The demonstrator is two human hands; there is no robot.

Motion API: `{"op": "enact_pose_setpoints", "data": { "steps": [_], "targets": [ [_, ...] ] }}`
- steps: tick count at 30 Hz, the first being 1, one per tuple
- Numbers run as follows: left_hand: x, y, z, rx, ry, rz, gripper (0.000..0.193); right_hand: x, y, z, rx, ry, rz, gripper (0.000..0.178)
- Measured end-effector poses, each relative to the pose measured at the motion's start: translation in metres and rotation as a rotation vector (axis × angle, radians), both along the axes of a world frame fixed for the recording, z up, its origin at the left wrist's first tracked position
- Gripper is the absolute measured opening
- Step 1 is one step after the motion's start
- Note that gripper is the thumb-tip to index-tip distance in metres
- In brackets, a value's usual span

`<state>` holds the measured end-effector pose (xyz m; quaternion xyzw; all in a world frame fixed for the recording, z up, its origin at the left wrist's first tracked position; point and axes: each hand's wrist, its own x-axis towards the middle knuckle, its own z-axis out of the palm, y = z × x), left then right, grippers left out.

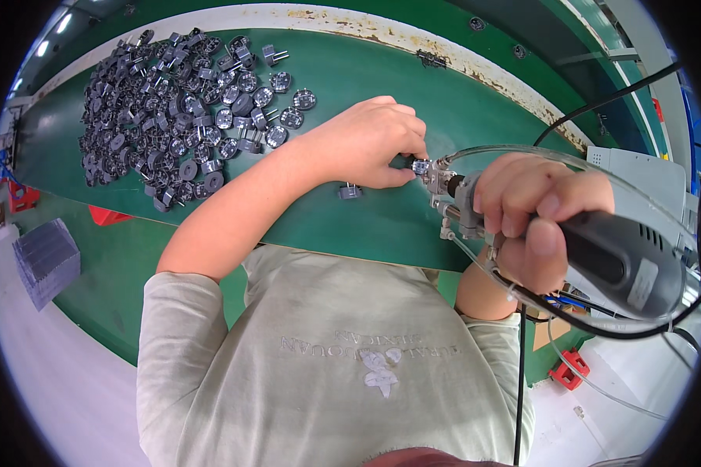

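Note:
My left hand (pixel 370 144) reaches over the green table and is closed in a pinch on a small dark plug-like part (pixel 420 166). Wrapped round a dark grey electric screwdriver (pixel 627 261) is my right hand (pixel 541 206). The screwdriver lies sideways, its metal nozzle (pixel 442 182) pointing left and meeting the part at my left fingertips. Whether its bit touches a screw is too small to tell. A similar part (pixel 350 191) with metal pins lies by itself below my left wrist.
A large heap of dark round plug-like parts (pixel 167 117) covers the left of the green table (pixel 358 62). A clear hose (pixel 522 148) and a black cable (pixel 600 105) run near the screwdriver. A grey box-like device (pixel 639 175) stands at the right. A grey crate (pixel 47 261) is at far left.

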<state>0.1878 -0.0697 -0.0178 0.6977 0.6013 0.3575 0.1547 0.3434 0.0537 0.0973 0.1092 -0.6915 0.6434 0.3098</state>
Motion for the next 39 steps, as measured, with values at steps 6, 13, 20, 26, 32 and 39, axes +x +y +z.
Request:
{"op": "enact_pose_setpoints", "data": {
  "steps": [6,13,20,26,32,39],
  "targets": [
    [-0.004,-0.001,0.003,0.039,0.004,-0.014,0.020,-0.007,-0.011,-0.004,-0.128,0.020,-0.027,0.036],
    [-0.011,-0.001,0.018,-0.074,0.056,0.036,0.023,0.012,0.013,0.017,-0.191,0.297,0.063,0.035],
    [-0.168,0.049,0.040,-0.044,0.502,0.732,0.021,0.016,0.024,0.012,-0.251,0.287,-0.020,0.038],
    [-0.241,0.015,0.027,-0.717,0.345,1.275,0.097,0.019,0.028,0.000,-0.355,0.239,-0.054,0.038],
    [-0.279,-0.018,0.002,-0.452,0.210,0.950,0.028,0.020,0.033,-0.002,-0.311,0.242,-0.132,0.037],
    [-0.149,0.127,0.011,-0.240,0.099,0.427,0.062,0.016,0.033,-0.007,-0.278,0.233,-0.151,0.037]
  ]
}}
